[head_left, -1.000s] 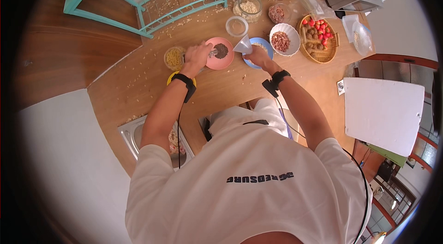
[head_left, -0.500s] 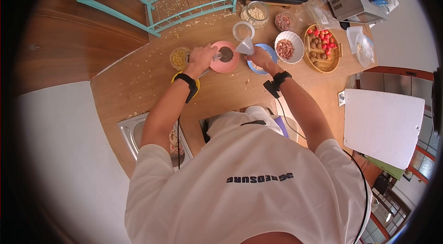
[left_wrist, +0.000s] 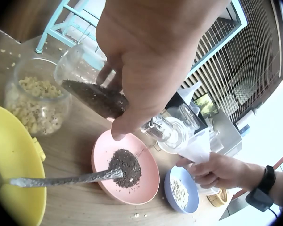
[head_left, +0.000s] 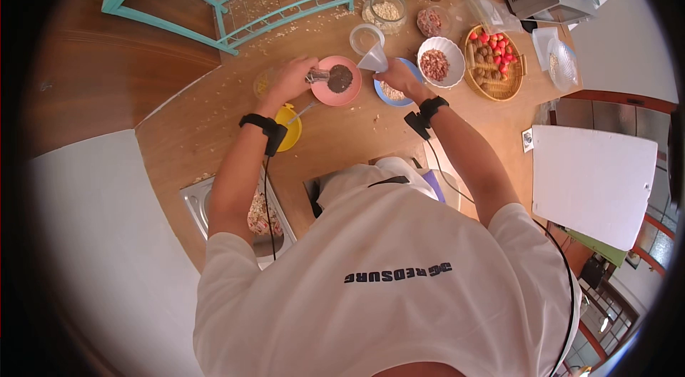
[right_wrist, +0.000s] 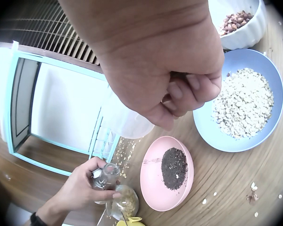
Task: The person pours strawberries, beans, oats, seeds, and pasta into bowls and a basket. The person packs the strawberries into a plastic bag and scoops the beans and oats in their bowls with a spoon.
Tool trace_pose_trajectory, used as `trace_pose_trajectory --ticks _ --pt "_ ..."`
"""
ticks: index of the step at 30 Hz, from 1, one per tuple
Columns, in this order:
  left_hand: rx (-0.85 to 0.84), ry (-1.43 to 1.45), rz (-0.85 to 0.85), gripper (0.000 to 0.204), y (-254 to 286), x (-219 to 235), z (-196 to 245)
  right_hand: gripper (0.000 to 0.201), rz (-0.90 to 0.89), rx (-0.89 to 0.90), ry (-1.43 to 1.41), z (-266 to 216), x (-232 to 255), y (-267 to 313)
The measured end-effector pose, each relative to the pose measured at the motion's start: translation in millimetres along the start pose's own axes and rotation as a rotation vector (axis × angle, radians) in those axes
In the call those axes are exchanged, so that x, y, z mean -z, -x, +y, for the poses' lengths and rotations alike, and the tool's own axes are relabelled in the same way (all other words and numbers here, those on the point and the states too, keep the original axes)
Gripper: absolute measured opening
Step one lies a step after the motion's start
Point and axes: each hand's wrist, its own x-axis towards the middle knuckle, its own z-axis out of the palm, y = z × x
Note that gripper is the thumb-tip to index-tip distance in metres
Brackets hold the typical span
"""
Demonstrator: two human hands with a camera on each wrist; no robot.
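My left hand (head_left: 289, 82) grips a clip-top glass bottle (left_wrist: 92, 96) with dark, fine-grained contents. The bottle lies tilted, its neck (head_left: 318, 75) at the left rim of the pink bowl (head_left: 325, 97). Inside that bowl is a heap of the same dark grains (right_wrist: 174, 168). In my right hand (head_left: 401, 79), a translucent plastic funnel (head_left: 374, 58) is held between curled fingers, its wide mouth to the left. That hand is over the edge of the blue bowl (right_wrist: 212, 136), which contains oat flakes (right_wrist: 245, 103).
A yellow bowl (head_left: 291, 136) with a spoon (left_wrist: 66, 180) and a glass jar of yellow pieces (left_wrist: 37, 106) stand left. Behind are an oat jar (head_left: 385, 9) and a teal rack (head_left: 285, 20). Rightward are a white bowl of nuts (head_left: 444, 45) and a wicker basket (head_left: 492, 95).
My left hand has drawn back left from the pink bowl with the bottle, uncovering more of the bottle's neck and the yellow bowl. The right hand stays by the blue bowl with the funnel.
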Motion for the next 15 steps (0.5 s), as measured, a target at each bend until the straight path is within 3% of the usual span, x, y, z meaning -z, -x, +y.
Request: trace_pose_trajectory --ticks 4,6,7,9,12,15 --pt "0.033 0.041 -0.034 0.031 -2 15 8 0.039 0.0 0.001 -0.037 -5 2 3" --pt "0.225 0.15 -0.064 0.039 -6 22 11 0.039 0.01 0.007 -0.062 -12 2 7" --pt "0.224 0.149 -0.067 0.039 -9 25 11 0.038 0.014 0.035 -0.042 -13 2 8" --pt "0.156 0.207 0.053 0.046 -21 30 6 0.037 0.018 0.062 -0.02 -17 4 11" --pt "0.197 0.32 0.129 0.048 -40 40 3 0.038 -0.005 0.05 -0.01 -19 5 13" --pt "0.237 0.214 0.23 0.054 -55 51 9 0.039 -0.014 0.033 -0.103 -12 4 9"
